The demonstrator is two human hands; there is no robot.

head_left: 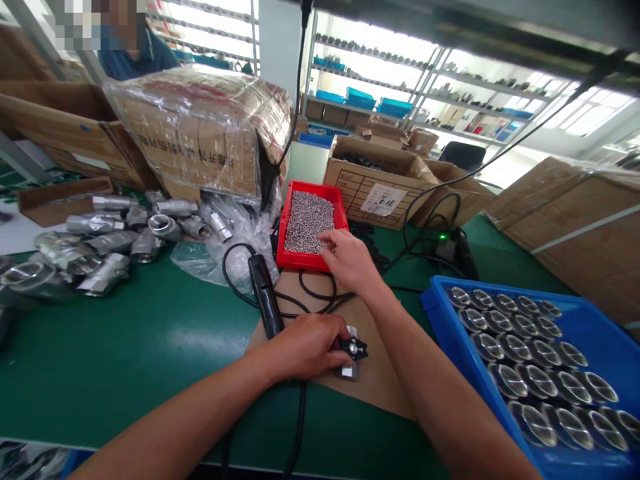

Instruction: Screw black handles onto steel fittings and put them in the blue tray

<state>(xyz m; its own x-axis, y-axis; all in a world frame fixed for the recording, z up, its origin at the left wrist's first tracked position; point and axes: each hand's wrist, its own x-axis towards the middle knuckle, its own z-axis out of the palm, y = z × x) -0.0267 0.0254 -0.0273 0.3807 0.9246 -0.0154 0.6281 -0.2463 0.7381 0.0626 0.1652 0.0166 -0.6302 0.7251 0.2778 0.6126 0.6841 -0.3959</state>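
Over the near right part of a red bin [343, 203], my right hand [350, 260] reaches in with bent fingers. Its thumb and fingertips are slightly apart, close to the small shiny metal pieces [310, 220] that fill the bin. No piece can be made out between the fingertips. My left hand [313, 343] is closed around a small black valve handle [356, 348] with a shiny round middle. That handle sits over a metal valve body [349, 371] lying on a cardboard sheet [385, 387]. Beside my left wrist lies a black corded tool [265, 297].
Metal valve bodies [103, 243] are heaped at the left by plastic wrap [205, 260]. A blue crate [595, 320] with rows of round metal parts stands at the right. Cartons [380, 183] line the back, and black cables [320, 310] cross the bench. A person [135, 60] is behind.
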